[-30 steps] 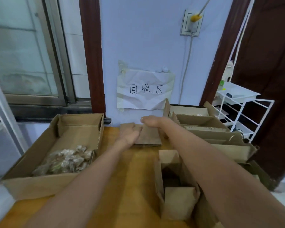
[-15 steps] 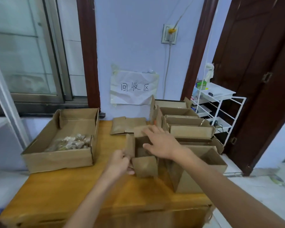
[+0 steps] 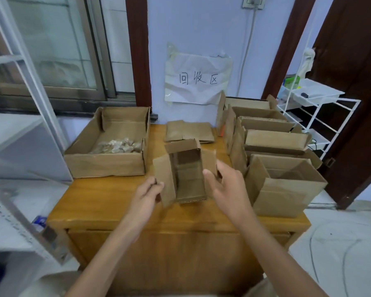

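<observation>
holding a small open cardboard box (image 3: 186, 174) between both hands, i have it over the middle of the wooden counter (image 3: 107, 202), its open top tipped towards me so i look straight down inside. my left hand (image 3: 147, 195) pinches the edge of the box's left flap between thumb and fingertips. my right hand (image 3: 225, 185) grips the right wall, with the thumb hooked over the rim into the opening and the fingers curled round the outside. i cannot tell whether the bottom touches the counter.

to my left sits a wide cardboard box (image 3: 107, 166) with clear packets (image 3: 118, 146) heaped in it. a pile of flattened boxes (image 3: 189, 131) lies just behind the one i hold. a row of open cardboard boxes (image 3: 268, 138) lines the right side, the nearest just beside my right hand. a paper sign (image 3: 198, 79) is taped to the wall, and a white wire rack (image 3: 317, 108) stands beyond the counter on the right.
</observation>
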Action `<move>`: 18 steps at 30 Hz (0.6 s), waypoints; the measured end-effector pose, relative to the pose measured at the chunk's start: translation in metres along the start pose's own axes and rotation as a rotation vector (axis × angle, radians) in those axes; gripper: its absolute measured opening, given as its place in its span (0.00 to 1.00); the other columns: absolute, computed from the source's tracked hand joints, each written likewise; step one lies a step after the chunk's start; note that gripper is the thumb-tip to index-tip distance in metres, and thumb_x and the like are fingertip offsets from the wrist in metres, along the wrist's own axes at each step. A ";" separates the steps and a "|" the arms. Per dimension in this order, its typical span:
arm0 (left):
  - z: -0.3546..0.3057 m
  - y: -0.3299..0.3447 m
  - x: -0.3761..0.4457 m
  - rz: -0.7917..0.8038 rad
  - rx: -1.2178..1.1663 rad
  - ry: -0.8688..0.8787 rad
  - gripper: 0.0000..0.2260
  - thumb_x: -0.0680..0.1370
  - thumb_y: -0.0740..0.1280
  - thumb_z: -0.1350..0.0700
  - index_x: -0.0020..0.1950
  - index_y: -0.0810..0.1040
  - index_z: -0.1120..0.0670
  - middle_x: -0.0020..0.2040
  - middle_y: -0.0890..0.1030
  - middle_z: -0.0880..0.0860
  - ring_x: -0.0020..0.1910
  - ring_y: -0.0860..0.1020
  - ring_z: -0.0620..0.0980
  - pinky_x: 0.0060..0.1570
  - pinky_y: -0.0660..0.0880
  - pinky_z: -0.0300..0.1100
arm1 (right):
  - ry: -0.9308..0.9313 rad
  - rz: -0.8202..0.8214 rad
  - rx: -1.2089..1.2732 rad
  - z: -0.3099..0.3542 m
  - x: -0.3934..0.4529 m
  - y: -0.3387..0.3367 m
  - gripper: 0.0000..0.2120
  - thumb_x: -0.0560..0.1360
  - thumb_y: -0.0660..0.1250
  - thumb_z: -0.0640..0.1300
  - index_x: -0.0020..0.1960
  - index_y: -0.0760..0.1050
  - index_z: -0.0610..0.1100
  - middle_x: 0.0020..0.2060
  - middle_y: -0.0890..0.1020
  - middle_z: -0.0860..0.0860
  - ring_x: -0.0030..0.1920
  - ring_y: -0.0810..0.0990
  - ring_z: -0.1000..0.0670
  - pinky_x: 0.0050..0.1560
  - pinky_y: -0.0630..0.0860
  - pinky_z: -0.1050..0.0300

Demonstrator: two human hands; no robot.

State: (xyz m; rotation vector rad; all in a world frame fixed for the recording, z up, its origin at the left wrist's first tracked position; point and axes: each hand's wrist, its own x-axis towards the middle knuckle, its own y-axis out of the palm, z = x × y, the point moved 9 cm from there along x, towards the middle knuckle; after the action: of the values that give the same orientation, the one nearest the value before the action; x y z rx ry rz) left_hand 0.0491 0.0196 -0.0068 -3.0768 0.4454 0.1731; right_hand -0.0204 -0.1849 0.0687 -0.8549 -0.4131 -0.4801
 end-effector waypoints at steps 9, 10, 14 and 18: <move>-0.024 -0.002 -0.014 0.239 0.189 -0.110 0.40 0.66 0.61 0.17 0.72 0.74 0.38 0.65 0.81 0.45 0.63 0.80 0.48 0.64 0.78 0.56 | -0.190 0.110 -0.031 0.006 -0.073 0.034 0.30 0.84 0.57 0.48 0.84 0.56 0.58 0.78 0.68 0.58 0.65 0.77 0.59 0.56 0.81 0.59; -0.030 -0.001 -0.014 0.228 0.255 -0.099 0.38 0.66 0.63 0.18 0.69 0.76 0.40 0.62 0.82 0.44 0.60 0.81 0.46 0.61 0.79 0.53 | -0.158 0.147 0.059 0.006 -0.079 0.036 0.30 0.83 0.57 0.51 0.84 0.56 0.57 0.79 0.66 0.59 0.72 0.73 0.58 0.64 0.77 0.59; -0.052 0.010 -0.018 0.246 0.534 0.005 0.36 0.64 0.75 0.29 0.65 0.68 0.42 0.55 0.75 0.36 0.55 0.77 0.38 0.50 0.76 0.40 | 0.013 0.157 0.438 0.002 -0.079 0.024 0.31 0.82 0.49 0.70 0.78 0.67 0.57 0.71 0.77 0.58 0.73 0.75 0.52 0.71 0.73 0.49; -0.062 0.020 -0.026 0.323 0.732 0.165 0.39 0.67 0.81 0.40 0.73 0.66 0.42 0.63 0.74 0.36 0.57 0.77 0.35 0.57 0.77 0.37 | 0.172 0.115 0.459 -0.009 -0.052 0.006 0.31 0.81 0.58 0.68 0.81 0.55 0.65 0.53 0.83 0.53 0.53 0.85 0.47 0.55 0.83 0.38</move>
State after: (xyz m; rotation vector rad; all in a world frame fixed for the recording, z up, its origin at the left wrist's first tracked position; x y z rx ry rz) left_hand 0.0251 0.0048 0.0570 -2.2959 0.7981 -0.1997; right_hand -0.0586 -0.1767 0.0321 -0.3868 -0.2965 -0.3298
